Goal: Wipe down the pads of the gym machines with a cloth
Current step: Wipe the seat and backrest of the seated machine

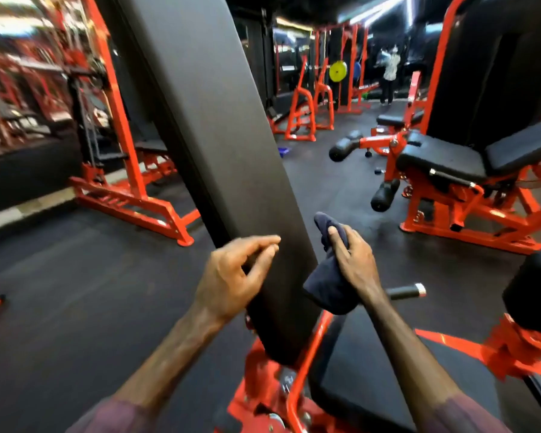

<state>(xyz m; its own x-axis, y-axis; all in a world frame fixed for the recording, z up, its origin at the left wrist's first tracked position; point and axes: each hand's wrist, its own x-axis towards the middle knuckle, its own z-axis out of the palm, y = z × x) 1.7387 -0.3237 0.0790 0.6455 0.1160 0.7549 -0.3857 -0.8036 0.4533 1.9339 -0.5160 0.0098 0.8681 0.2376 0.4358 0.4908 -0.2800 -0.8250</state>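
Note:
A tall black back pad (219, 126) of a red-framed machine rises steeply in the middle of the head view. My left hand (235, 276) is at the pad's lower left edge, fingers loosely curled, thumb and fingertips near the pad, holding nothing. My right hand (353, 260) grips a dark blue cloth (328, 285) against the pad's lower right edge. Below the hands lies the machine's black seat pad (372, 379).
A red leg machine with a black seat (444, 160) and roller pads (384, 195) stands at right. A red rack (122, 189) stands at left. A person (389, 76) stands far back. A black roller pad (531, 292) is at the right edge. Dark rubber floor (75, 292) spreads left.

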